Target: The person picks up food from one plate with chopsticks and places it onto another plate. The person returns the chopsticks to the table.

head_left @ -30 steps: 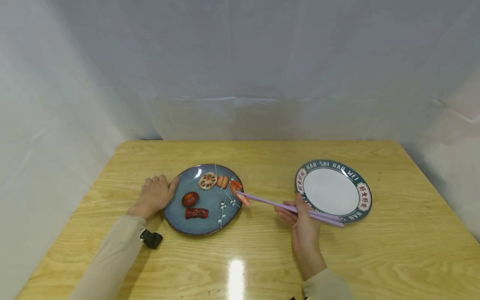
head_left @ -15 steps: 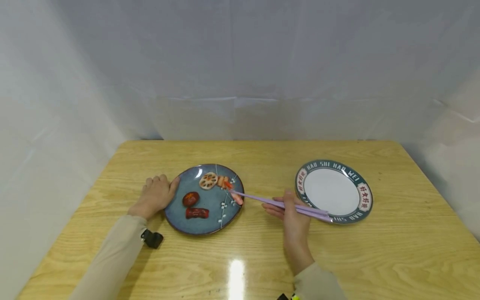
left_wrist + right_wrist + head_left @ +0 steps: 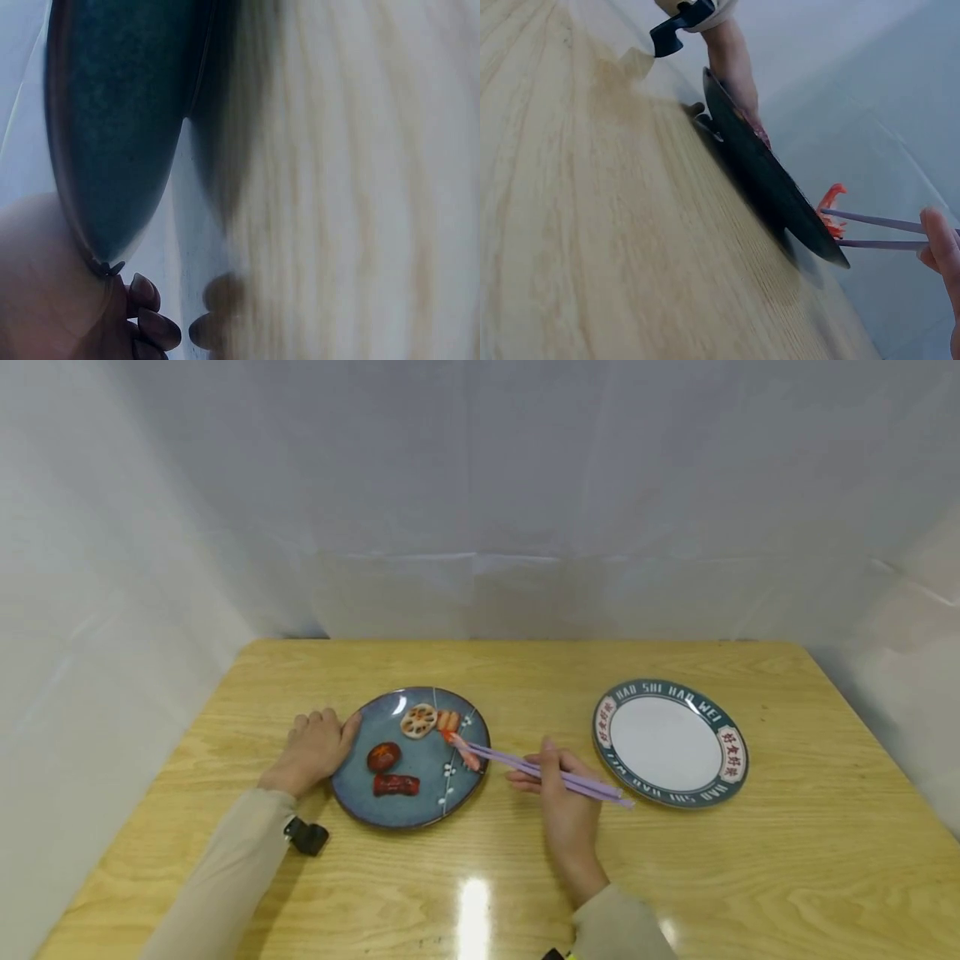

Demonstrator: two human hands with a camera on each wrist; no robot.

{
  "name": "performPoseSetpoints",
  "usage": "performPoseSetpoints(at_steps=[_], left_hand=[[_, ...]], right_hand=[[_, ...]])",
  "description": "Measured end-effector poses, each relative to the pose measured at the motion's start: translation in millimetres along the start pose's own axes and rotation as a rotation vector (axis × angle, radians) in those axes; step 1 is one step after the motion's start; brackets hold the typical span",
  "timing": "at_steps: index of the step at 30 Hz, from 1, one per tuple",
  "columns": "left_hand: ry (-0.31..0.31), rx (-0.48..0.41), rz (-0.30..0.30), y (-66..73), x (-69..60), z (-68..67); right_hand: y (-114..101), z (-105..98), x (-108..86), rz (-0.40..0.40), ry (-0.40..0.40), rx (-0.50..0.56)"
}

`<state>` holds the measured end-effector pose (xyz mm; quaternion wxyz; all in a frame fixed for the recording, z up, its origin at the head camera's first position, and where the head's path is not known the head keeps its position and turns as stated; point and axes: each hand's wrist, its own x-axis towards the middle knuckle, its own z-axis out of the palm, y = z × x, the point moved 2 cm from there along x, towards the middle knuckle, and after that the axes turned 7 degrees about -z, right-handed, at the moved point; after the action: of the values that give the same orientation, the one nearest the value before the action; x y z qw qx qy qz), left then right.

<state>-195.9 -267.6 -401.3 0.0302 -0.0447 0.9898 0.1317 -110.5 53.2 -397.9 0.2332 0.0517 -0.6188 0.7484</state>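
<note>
My right hand holds a pair of lilac chopsticks, also seen in the right wrist view. Their tips stand slightly apart at a red and pink shrimp on the right side of the blue plate. In the right wrist view, the chopsticks reach the shrimp just over the rim; whether they pinch it I cannot tell. My left hand grips the plate's left rim, thumb at the edge, with curled fingers below it in the left wrist view. A lotus root slice and an orange-brown ridged piece lie beside the shrimp.
On the same plate sit a brown mushroom cap and a dark red glazed strip. A white plate with a green lettered rim stands to the right on the wooden table. White sheeting hangs behind.
My right hand and the chopsticks have moved left. The shrimp has gone from the plate's right rim inward onto the plate, and the chopstick tips have spread. My left hand has stayed put.
</note>
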Motion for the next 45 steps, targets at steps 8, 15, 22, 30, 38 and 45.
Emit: performPoseSetpoints(at_steps=[8,15,22,30,38,45], left_hand=[[0.025,-0.007,0.000,-0.5,0.1,1.2],[0.022,-0.001,0.003,-0.5,0.7,1.1],[-0.005,-0.003,-0.009,-0.6,0.7,1.5],[0.003,-0.004,0.001,-1.2,0.9,1.8],[0.003,-0.007,-0.007,-1.5,1.6,2.3],[0.001,-0.005,-0.006,-1.9,1.9,2.3]], right_hand=[[-3.0,9.1,-6.7,-0.198,-0.103,-0.081],[-2.1,16.0,-15.1,-0.347,-0.172,-0.097],[-2.3,19.7,-19.3,-0.434,-0.226,-0.110],[-2.4,21.1,-20.7,-0.449,-0.246,-0.070],[-3.0,23.6,-23.9,-0.442,-0.250,-0.108],[-4.9,23.0,-24.3,-0.455,-0.231,-0.112]])
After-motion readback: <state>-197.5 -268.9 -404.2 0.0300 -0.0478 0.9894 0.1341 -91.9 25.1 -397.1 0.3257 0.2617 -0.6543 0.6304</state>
